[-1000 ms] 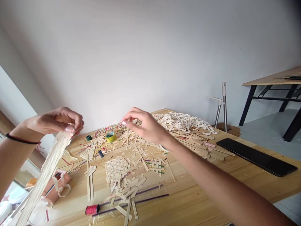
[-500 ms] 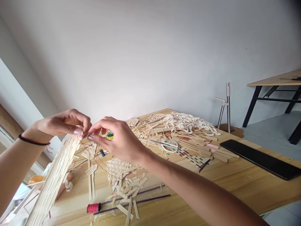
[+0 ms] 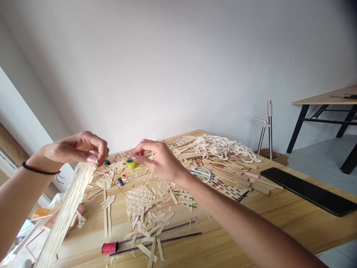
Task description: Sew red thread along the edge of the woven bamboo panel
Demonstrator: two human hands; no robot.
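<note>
My left hand pinches the upper end of a long woven strip of pale flat slats, which slants down to the lower left. A bit of red thread shows at its fingertips. To the right, my right hand is raised over the table with thumb and forefinger pressed together; what they hold is too small to make out. Just left of its fingertips is a yellow-green roll. A dark green spool and a blue spool stand between the hands. Nearer me lies a red thread spool.
White-handled scissors lie partly behind my right forearm. Loose slats, a heap of white fabric strips and a woven scrap cover the wooden table. A long black slab lies at the right.
My right hand has moved right, away from my left hand, uncovering the yellow-green roll and the dark green spool. My left hand stays at the strip's end.
</note>
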